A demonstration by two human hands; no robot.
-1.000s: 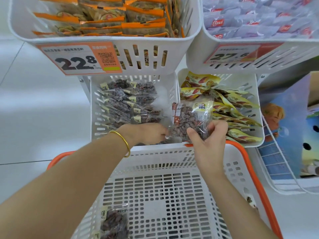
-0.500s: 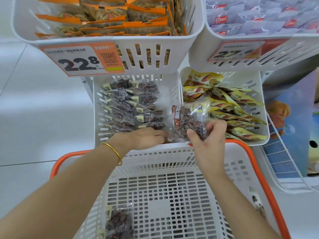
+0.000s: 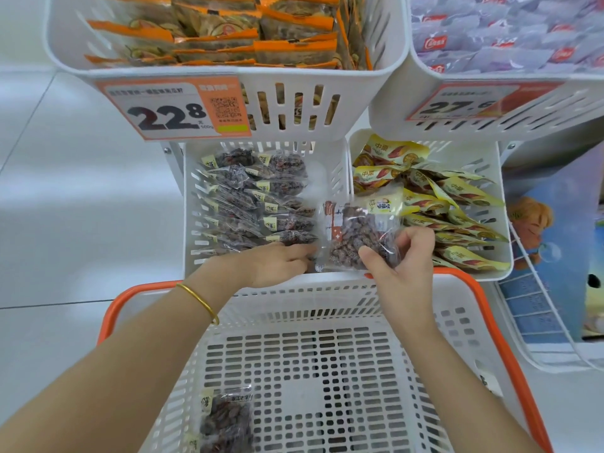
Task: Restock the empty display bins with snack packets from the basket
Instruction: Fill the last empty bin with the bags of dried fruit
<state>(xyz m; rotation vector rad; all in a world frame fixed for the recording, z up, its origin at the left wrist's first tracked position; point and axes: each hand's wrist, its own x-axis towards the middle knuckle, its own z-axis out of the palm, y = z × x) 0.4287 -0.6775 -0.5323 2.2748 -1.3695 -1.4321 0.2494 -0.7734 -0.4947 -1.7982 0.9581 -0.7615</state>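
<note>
My right hand (image 3: 400,268) grips a clear snack packet (image 3: 358,235) of dark dried fruit, held upright over the front right corner of the lower left display bin (image 3: 336,168). My left hand (image 3: 277,263) lies flat inside that bin at its front edge, fingers pressed against the row of matching dark packets (image 3: 258,201) that fills the bin's left and middle. One more dark packet (image 3: 225,420) lies at the near left of the white basket (image 3: 327,292) with an orange rim, right below my arms.
The lower right bin (image 3: 493,158) holds yellow packets. Above hang a bin of orange packets (image 3: 389,70) with a 22.8 price tag (image 3: 176,109) and a bin of pale purple packets (image 3: 510,31). A wire rack (image 3: 536,289) with a picture box stands at the right. White floor lies at the left.
Both hands stay almost where they were. The packet in my right hand has dropped slightly nearer the bin's front corner, and the camera has tipped a little.
</note>
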